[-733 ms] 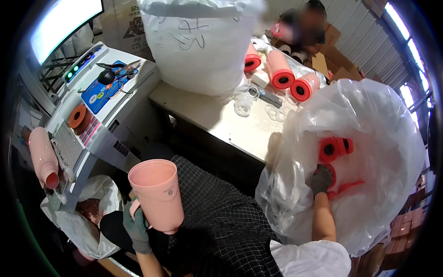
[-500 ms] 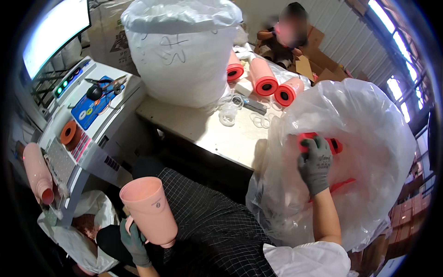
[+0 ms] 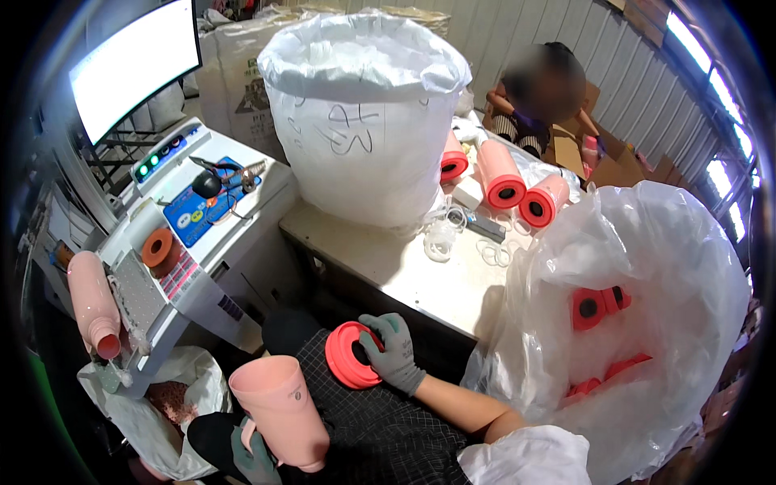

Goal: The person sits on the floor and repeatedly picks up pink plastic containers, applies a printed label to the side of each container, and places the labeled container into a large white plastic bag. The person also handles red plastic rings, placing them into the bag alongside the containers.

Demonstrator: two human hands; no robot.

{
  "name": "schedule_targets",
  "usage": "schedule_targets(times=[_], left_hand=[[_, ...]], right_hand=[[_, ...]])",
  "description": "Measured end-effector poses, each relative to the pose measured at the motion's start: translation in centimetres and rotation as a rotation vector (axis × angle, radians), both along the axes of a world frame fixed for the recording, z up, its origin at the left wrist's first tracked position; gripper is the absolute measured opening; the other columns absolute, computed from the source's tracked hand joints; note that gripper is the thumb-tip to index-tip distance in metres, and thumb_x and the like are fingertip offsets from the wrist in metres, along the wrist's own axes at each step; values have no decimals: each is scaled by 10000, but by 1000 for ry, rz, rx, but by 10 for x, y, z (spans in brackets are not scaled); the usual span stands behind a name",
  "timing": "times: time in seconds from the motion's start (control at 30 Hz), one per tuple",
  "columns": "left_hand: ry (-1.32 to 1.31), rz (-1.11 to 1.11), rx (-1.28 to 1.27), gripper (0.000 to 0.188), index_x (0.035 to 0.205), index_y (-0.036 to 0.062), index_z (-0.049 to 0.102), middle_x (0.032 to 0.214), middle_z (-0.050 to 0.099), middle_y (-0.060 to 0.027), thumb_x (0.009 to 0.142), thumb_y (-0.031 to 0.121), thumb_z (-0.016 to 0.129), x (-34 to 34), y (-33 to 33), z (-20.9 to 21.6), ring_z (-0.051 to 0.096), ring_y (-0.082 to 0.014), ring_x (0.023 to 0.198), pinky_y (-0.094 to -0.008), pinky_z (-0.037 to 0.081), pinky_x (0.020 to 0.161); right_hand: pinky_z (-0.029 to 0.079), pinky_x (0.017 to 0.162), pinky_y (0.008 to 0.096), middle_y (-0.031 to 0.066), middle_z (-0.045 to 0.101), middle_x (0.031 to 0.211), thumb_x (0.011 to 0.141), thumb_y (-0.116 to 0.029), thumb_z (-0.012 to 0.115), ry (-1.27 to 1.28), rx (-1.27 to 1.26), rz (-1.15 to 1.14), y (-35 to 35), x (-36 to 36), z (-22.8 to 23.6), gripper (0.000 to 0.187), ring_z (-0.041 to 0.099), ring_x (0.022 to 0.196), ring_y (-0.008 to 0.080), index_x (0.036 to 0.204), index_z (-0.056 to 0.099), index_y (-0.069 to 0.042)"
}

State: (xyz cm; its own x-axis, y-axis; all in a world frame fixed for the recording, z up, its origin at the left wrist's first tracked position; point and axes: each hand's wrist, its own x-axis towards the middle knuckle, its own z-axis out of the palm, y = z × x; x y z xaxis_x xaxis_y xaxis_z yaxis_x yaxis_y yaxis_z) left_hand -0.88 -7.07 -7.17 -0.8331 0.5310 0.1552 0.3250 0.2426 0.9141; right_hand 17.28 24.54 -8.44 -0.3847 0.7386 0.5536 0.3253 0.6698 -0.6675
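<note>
My left hand [image 3: 255, 454], in a grey glove, is closed around the handle of a pink tumbler [image 3: 284, 414]. The tumbler tilts slightly above my lap, its wide open mouth up. Over my thigh my gloved right hand [image 3: 396, 356] grips a red round lid [image 3: 341, 356] with a black centre, a short way to the right of the tumbler's rim. More red lids [image 3: 588, 309] lie inside a large clear plastic bag [image 3: 695, 323] on my right.
A white table [image 3: 380, 263] carries a big white sack [image 3: 364, 153], pink tumblers with red lids [image 3: 503, 182] and clear rings [image 3: 439, 241]. At left stands a machine [image 3: 234, 190] with another pink tumbler [image 3: 94, 299] and a lined bin [image 3: 214, 380]. Another person [image 3: 533, 105] sits beyond.
My right hand has come out of the clear bag with a red lid and moved left over my lap. The left hand still holds the tumbler. The view has shifted.
</note>
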Motion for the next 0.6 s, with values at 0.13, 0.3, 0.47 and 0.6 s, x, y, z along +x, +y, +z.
schedule_targets(times=[0.13,0.3,0.47,0.6], left_hand=[[-45,-50,28,322,1239,-30,684,1148,697,-98,1042,203,581,21,22,26,657,-193,979,-335,516,851],[-182,-156,-23,360,1280,-36,676,1238,708,-112,1029,213,603,17,22,25,664,-204,1086,-349,518,961],[-123,-195,-71,380,1311,79,701,1321,708,-133,972,244,750,25,29,42,655,-348,1194,-538,506,1037],[-76,-273,-29,302,1193,-24,709,1190,715,-142,989,165,588,32,42,56,672,-221,1062,-357,523,934]], right_hand=[[505,914,469,177,630,1094,890,-330,791,-184,-126,399,-31,31,23,600,616,1037,363,1390,618,-48],[487,944,458,154,615,1153,871,-408,800,-284,-11,227,-46,34,11,681,595,1096,329,1423,593,-68],[509,878,481,203,634,1082,862,-327,820,-188,-37,158,-30,18,12,584,620,984,387,1324,626,-27],[519,835,473,190,622,1011,886,-321,797,-131,-127,173,-11,15,-5,533,621,929,382,1309,646,-33]])
